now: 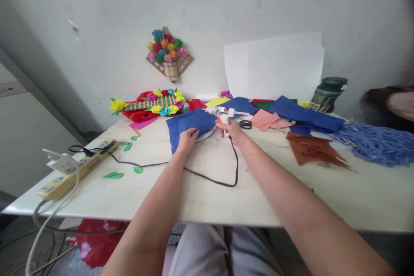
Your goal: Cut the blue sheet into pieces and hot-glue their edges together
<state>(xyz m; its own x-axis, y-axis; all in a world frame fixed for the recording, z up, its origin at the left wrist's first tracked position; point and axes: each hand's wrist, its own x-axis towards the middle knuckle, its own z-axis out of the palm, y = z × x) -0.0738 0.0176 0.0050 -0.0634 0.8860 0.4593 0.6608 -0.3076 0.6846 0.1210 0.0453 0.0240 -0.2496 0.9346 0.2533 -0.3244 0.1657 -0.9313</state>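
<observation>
My right hand (233, 131) is wrapped round the handle of a white hot glue gun (227, 117). Its nozzle points left, over a blue crepe paper sheet (186, 123), and a glue stick (242, 113) pokes out of its back. My left hand (189, 139) has its fingers bent and closed on the near edge of that sheet. Part of a white rounded object (205, 136) shows beneath the sheet; the rest of it is covered. From the gun's handle a black cord (223, 184) loops over the table.
A yellow power strip (84, 168) and green paper leaves (138, 170) lie left. Behind are a flower-trimmed lattice (145, 104) and black scissors (245, 124). Rightward are brown paper (312, 148), blue yarn (381, 142) and a green jar (328, 95). A flower basket ornament (170, 71) hangs on the wall.
</observation>
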